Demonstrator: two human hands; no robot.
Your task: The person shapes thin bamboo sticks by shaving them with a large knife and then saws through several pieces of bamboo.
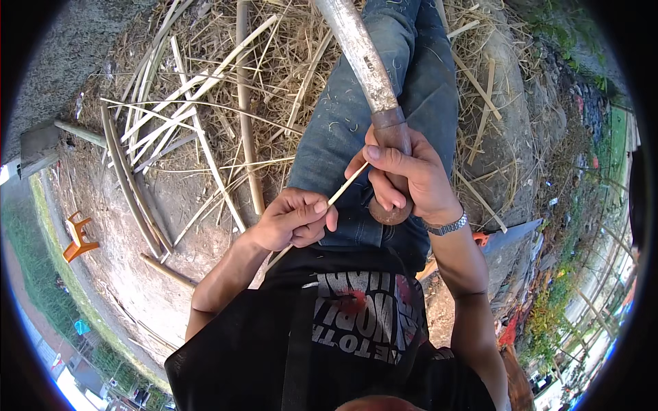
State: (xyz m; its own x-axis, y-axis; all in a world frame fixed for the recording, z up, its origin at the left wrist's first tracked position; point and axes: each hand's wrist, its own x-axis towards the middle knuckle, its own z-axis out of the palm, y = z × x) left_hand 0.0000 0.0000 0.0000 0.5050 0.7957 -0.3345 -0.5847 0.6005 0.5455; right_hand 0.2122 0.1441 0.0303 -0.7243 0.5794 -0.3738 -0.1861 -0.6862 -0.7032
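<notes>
My right hand [426,179] is closed round the wooden handle of a large curved knife [358,55], whose long, worn grey blade reaches away over my outstretched legs. A dark metal collar joins blade and handle, and a round knob ends the handle near my lap. Between my hands a thin pale wooden strip [348,183] runs at a slant. My left hand [293,218] pinches it between thumb and curled fingers, and its tail shows below that hand. The strip's upper end meets my right thumb and forefinger beside the handle; their exact contact is partly hidden.
Split pale strips [195,92] lie crisscrossed on straw-littered ground at the left, among long brown poles [245,103]. An orange stool [80,236] stands farther left. A handsaw [514,236] lies by my right elbow.
</notes>
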